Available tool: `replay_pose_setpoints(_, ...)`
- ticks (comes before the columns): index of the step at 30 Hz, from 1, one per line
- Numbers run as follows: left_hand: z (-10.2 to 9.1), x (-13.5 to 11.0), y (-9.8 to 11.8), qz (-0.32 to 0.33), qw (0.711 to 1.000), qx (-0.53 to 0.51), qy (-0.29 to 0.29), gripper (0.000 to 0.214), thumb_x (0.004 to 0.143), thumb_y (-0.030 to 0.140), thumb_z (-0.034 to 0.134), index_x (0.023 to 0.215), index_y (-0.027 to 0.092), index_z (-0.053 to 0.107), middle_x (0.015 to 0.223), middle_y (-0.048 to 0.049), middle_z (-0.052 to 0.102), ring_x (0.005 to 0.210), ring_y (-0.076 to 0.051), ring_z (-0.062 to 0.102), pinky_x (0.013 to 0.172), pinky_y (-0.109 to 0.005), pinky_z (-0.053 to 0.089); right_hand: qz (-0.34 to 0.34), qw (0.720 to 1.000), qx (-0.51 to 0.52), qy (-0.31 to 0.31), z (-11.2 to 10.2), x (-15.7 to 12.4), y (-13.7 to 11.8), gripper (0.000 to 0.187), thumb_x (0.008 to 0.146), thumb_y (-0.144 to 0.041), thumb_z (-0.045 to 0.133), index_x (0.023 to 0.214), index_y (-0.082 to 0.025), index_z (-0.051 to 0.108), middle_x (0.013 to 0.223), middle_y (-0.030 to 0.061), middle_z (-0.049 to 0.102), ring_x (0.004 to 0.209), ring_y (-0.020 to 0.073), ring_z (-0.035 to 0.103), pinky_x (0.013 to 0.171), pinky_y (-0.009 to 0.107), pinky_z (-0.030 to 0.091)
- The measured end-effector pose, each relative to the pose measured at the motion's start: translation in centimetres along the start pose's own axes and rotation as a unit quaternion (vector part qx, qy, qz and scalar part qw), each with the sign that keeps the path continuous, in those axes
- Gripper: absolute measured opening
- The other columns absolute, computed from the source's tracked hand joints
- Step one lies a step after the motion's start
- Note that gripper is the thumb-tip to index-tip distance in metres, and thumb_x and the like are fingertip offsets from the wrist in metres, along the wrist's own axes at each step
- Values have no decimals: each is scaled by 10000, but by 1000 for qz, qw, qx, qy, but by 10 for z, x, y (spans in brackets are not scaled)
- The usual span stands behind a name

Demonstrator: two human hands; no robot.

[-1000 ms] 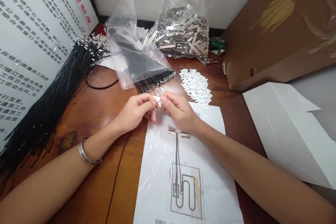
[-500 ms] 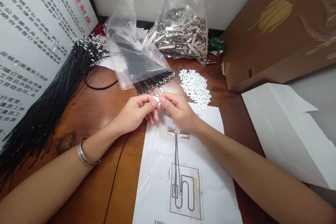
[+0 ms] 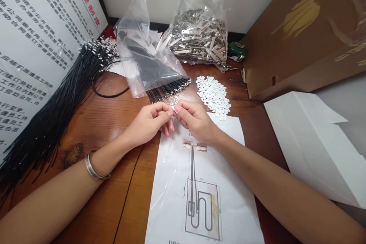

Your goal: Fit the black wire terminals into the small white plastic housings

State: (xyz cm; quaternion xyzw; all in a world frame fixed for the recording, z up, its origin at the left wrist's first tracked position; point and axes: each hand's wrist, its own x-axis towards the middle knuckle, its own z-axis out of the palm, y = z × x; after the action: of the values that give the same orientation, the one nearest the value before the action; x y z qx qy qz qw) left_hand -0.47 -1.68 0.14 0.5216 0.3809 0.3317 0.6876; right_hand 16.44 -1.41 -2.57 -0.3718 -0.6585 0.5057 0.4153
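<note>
My left hand (image 3: pixel 156 120) and my right hand (image 3: pixel 197 120) meet above the top of the printed drawing sheet (image 3: pixel 171 183), both closed in a pinch. A small white plastic piece (image 3: pixel 173 108) shows between the fingertips, held by my left thumb and forefinger. My right thumb and forefinger press right beside it; what they grip is hidden. Just beyond lie black cables (image 3: pixel 168 88) with bare metal ends, poking out of a clear plastic bag (image 3: pixel 130 57). To the right of them spreads a pile of small white plastic pieces (image 3: pixel 213 95).
A long bundle of black cables (image 3: pixel 57 103) with white ends leans against the printed board (image 3: pixel 42 26) at left. Behind stands a clear bag of metal strips (image 3: pixel 197 38), with a green object (image 3: pixel 236 50) beside it. A brown box (image 3: pixel 286 45) and white carton (image 3: pixel 311 141) flank the right.
Less of the white piece shows between my fingertips now. Both hands stay almost in the same place, and the whole view has shifted very slightly.
</note>
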Motion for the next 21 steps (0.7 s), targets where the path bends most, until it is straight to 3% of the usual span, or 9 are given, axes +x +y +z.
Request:
replay_pose_setpoints(8,-1,0,-2,12,1000,-6,-6,149,850,239,619,773,139,541,588,18,636,470,-84,609,485,-172,501,10,1000,-20,-1,0,0,-3,410,952,-458,491,633,-207,429,564,-48,396,536,105,344,519,279,259)
replay_pose_setpoints(15,-5,1,-4,18,1000,-4,-17,251,828,354,686,784,133,577,646,3,650,487,-92,617,492,-191,499,21,1000,6,-17,-1,1,-3,413,954,-463,488,634,-204,453,543,-49,405,515,103,346,499,274,259)
replay_pose_setpoints(21,-3,1,-4,9,1000,0,6,254,820,344,700,767,127,578,662,-2,659,481,-84,611,487,-187,476,3,1000,7,7,0,0,-1,414,948,-483,494,644,-207,443,558,-47,408,523,104,346,500,272,263)
